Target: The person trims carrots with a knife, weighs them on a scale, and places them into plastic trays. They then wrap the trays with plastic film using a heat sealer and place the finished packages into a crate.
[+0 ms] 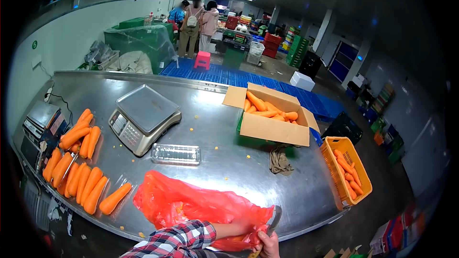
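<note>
A crumpled red plastic bag [191, 198] lies along the near edge of the metal table, with some orange bits at it. My left hand [247, 225], below a plaid sleeve, grips the gathered right end of this bag; red film partly covers its fingers. Closed around a knife [275, 218] is my right hand [269, 245], just right of the left one. The dark blade points up beside the bag's end, and part of the handle shows below the hand. A clear plastic tray [176, 154] rests beyond the bag.
Carrots [88, 181] lie at the left, some in clear trays. A weighing scale [146, 114] stands at mid-table. An open cardboard box [275, 131] of carrots, a brown rag [280, 160] and an orange crate [365, 181] are at the right. People [192, 24] stand far back.
</note>
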Tool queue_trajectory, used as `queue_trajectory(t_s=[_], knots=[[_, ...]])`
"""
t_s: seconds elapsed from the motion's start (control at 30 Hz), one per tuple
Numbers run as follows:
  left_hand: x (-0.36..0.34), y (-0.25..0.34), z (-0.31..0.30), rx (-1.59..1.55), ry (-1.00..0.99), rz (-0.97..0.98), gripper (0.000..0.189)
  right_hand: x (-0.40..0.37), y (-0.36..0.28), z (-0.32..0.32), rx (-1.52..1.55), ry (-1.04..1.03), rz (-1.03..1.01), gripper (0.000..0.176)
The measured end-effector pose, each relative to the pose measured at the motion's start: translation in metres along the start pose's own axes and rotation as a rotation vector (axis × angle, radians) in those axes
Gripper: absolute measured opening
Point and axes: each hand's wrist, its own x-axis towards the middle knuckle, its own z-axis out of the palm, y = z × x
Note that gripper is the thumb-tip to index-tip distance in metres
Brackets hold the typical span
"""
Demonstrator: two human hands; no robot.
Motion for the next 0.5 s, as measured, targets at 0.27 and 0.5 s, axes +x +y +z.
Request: queue_trajectory(t_s=[0.27,0.5], knots=[[-0.050,0.024,-0.064,0.175,-0.227,0.060,0.032,0.012,-0.028,-0.008,0.104,0.319,-0.040,0.010],[-0.139,0.063,-0.170,0.261,0.206,0.222,0.053,0.043,0.007,-0.025,0.019,0.428,-0.118,0.012]])
